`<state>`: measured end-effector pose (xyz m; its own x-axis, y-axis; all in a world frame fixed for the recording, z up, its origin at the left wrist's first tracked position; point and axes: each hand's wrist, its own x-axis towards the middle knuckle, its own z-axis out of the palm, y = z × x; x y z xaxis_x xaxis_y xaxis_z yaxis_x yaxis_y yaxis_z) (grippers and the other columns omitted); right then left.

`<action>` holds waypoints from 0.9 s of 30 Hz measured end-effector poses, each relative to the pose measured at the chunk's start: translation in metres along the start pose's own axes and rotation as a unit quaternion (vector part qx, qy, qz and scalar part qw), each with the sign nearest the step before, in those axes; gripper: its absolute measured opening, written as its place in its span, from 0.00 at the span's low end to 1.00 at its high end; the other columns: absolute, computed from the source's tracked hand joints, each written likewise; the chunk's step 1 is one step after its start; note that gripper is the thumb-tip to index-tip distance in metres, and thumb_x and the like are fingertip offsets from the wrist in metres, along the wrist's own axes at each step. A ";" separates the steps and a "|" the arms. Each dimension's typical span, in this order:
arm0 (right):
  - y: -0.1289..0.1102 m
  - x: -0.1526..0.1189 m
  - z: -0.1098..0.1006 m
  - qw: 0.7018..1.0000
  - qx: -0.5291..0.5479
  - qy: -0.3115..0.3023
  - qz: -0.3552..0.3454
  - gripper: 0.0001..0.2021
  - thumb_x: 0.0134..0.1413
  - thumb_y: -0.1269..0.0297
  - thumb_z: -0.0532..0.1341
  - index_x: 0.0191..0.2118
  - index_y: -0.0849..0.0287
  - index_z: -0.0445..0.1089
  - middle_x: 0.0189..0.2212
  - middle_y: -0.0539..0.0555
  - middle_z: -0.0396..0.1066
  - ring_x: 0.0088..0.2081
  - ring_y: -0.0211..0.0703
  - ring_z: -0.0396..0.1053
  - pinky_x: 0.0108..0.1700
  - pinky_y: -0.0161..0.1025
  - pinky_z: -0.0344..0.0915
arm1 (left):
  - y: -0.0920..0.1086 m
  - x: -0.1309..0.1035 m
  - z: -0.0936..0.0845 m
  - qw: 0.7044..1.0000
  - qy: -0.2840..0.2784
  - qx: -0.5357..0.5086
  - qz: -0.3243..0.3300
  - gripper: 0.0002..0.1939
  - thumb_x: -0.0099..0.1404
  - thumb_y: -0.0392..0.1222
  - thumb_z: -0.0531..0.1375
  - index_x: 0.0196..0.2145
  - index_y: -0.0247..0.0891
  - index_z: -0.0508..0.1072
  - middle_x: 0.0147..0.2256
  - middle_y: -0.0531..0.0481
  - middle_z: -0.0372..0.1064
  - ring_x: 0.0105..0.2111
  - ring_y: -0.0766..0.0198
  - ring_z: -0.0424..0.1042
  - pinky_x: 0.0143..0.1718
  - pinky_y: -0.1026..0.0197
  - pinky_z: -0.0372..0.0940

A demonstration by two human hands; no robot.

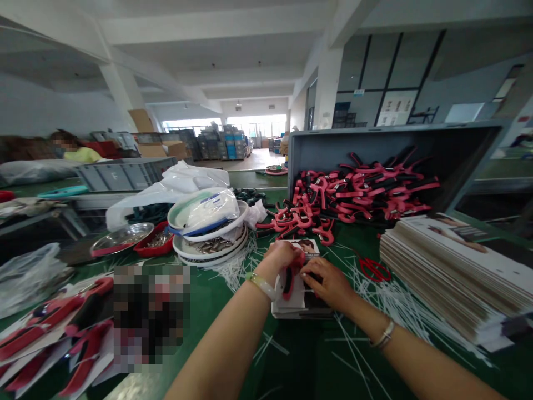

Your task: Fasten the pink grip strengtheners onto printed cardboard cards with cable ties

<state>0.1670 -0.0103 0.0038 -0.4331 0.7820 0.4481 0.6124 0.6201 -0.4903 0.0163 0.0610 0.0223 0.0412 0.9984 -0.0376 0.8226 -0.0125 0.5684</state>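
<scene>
My left hand (283, 260) is closed round a pink and black spring clamp (288, 282), pressing it against the top card of a small stack of printed cards (297, 311). Beside the clamp, my right hand (331, 283) has its fingers bent and pinched together over the same card. Whatever lies between those fingertips is too small to make out. Just beyond my hands, more pink and black spring clamps (316, 214) spill from a grey crate. Thin white ties (391, 305) are strewn on the green table around the stack.
At the right is a tall stack of printed cards (449, 278), with red scissors (375, 269) near it. The grey crate (395, 133) lies on its side behind. White basins (208, 250), a red tray (156, 241) and carded clamps (54, 328) are left. Another person (83, 154) works far left.
</scene>
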 end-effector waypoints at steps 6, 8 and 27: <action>0.001 0.004 0.005 0.995 0.052 0.053 0.071 0.09 0.55 0.61 0.56 0.33 0.56 0.73 0.34 0.54 0.71 0.40 0.44 0.68 0.44 0.41 0.63 | -0.002 -0.016 0.011 0.994 0.102 0.023 0.027 0.13 0.60 0.48 0.54 0.35 0.43 0.76 0.46 0.45 0.68 0.45 0.51 0.66 0.40 0.55 0.61; 0.004 0.008 0.010 0.989 0.076 0.073 0.107 0.10 0.53 0.60 0.57 0.33 0.57 0.74 0.36 0.55 0.72 0.43 0.46 0.68 0.47 0.43 0.62 | -0.001 -0.026 0.011 0.988 0.146 0.028 0.050 0.12 0.62 0.46 0.53 0.36 0.45 0.75 0.51 0.47 0.63 0.49 0.53 0.62 0.43 0.54 0.59; 0.013 0.014 0.024 0.940 0.257 0.108 0.194 0.13 0.45 0.54 0.61 0.31 0.59 0.73 0.28 0.53 0.72 0.31 0.42 0.68 0.37 0.39 0.64 | -0.019 -0.042 0.015 0.963 0.150 0.057 0.215 0.09 0.62 0.38 0.55 0.36 0.48 0.74 0.37 0.55 0.75 0.41 0.60 0.69 0.43 0.57 0.56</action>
<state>0.1536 0.0102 -0.0141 -0.0640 0.9592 0.2754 0.2709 0.2823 -0.9203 0.0076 0.0180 0.0005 0.2398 0.8706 0.4296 0.8245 -0.4163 0.3833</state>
